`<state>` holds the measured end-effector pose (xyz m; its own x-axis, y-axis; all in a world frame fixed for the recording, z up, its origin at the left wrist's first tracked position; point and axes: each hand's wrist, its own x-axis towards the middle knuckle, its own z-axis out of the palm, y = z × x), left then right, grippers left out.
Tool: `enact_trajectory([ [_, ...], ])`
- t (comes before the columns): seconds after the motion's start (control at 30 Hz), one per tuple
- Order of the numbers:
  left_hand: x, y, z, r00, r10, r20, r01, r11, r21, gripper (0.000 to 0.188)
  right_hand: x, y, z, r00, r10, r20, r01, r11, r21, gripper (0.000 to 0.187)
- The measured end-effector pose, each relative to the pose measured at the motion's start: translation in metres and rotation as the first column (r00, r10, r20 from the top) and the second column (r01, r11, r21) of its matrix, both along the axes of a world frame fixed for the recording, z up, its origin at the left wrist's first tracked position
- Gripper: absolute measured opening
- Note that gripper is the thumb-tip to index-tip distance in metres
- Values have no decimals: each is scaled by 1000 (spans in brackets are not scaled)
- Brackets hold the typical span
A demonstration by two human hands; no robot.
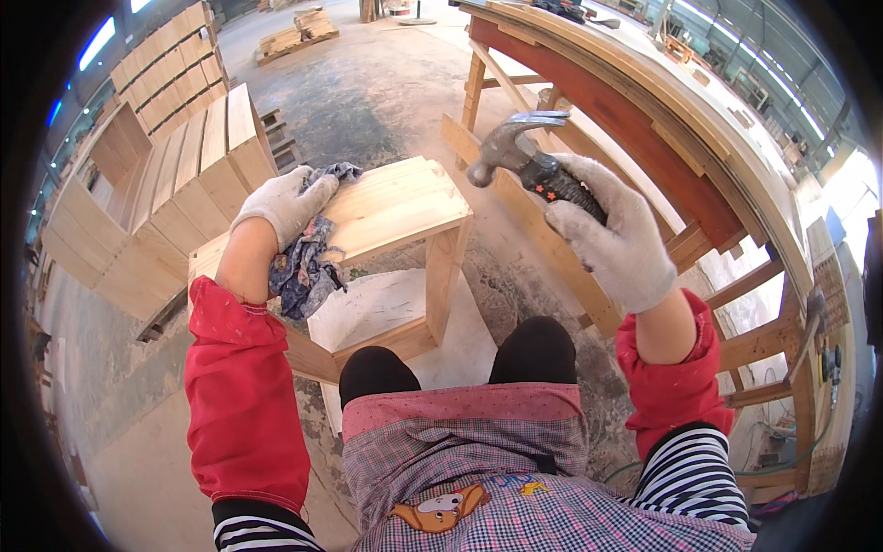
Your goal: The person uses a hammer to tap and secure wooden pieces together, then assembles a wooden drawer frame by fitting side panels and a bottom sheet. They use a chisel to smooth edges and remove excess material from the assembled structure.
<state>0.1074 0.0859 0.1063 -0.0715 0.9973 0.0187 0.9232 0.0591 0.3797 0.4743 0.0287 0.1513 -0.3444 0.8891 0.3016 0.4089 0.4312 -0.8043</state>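
Head view: right hand (625,235) closed round hammer (526,158), raised apart from wooden box (395,210); left hand (285,204) curled over patterned rag (308,269) on box top. Panels appear joined; what remains, cannot tell.

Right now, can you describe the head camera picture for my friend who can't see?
A gloved right hand holds a claw hammer; the gloved left hand holds a crumpled dark cloth on an open wooden box.

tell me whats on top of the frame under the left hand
A crumpled dark rag lies on the frame, hanging over its near edge, the gloved left hand on it. Whatever rag and hand cover cannot be seen.
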Motion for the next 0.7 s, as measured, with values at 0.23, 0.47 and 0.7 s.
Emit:
enact_trajectory([
  [0.23, 6, -1, 4, 1000, 12, 11, -12, 1000, -14, 59, 2, 5, 16, 975, 41, 220, -43, 999, 4, 34],
  [0.47, 6, -3, 3, 1000, 6, 20, -6, 1000, 20, 57, -4, 14, -14, 979, 2, 206, -59, 962, 268, 30],
  [0.7, 4, -6, 8, 999, 42, -23, -43, 999, -33, 56, -10, 1, 17, 998, -19, 59, -2, 940, 342, 32],
])
